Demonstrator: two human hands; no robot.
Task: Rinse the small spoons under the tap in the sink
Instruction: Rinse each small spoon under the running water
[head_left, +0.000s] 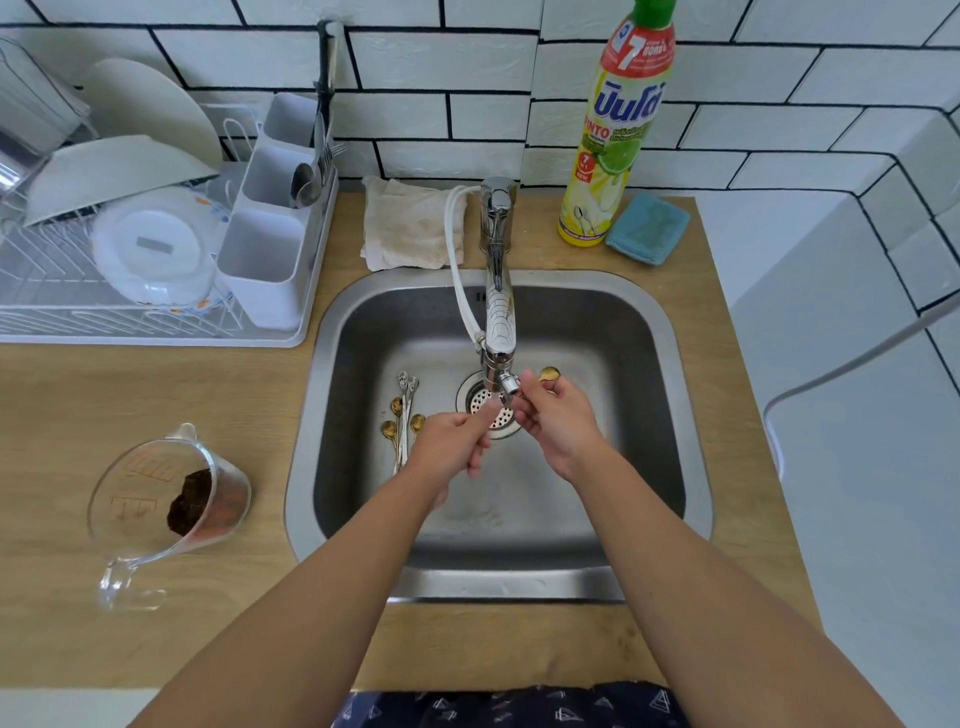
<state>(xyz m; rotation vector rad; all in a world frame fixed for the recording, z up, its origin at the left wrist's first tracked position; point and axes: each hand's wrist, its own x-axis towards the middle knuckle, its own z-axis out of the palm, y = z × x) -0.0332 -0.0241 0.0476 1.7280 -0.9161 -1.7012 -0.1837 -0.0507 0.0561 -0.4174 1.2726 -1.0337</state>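
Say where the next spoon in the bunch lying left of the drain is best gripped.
Pinch a handle, coming from above on the near side: the spoons lie flat on the sink floor, bowls towards the back wall, handles running towards the person. The left hand is already nearest.

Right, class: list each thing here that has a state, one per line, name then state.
right hand: pinching a gold spoon beside the tap spout
left hand: fingers curled under the spout; contents unclear
spoons in sink: lying loose left of the drain
measuring jug: tipped on its side, dark residue inside
dish soap bottle: upright
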